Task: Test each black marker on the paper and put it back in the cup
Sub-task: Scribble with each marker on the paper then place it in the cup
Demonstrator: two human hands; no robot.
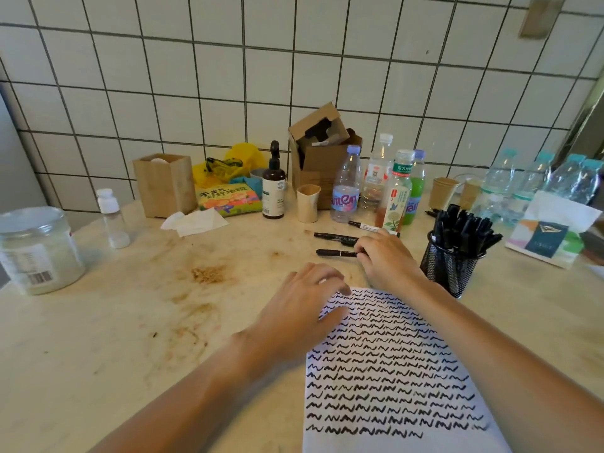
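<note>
Black marker (336,253) pinched by right hand (385,259); left hand (304,308) rests loosely on paper (385,371).

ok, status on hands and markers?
Right hand gripping nearest marker on table. Left hand resting on paper. Two more markers loose; mesh cup full, unobstructed.

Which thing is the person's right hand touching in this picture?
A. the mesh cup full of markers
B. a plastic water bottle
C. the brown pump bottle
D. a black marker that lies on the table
D: the right hand has its fingers on the end of a black marker lying flat on the table, left of the mesh cup, which it does not touch.
</note>
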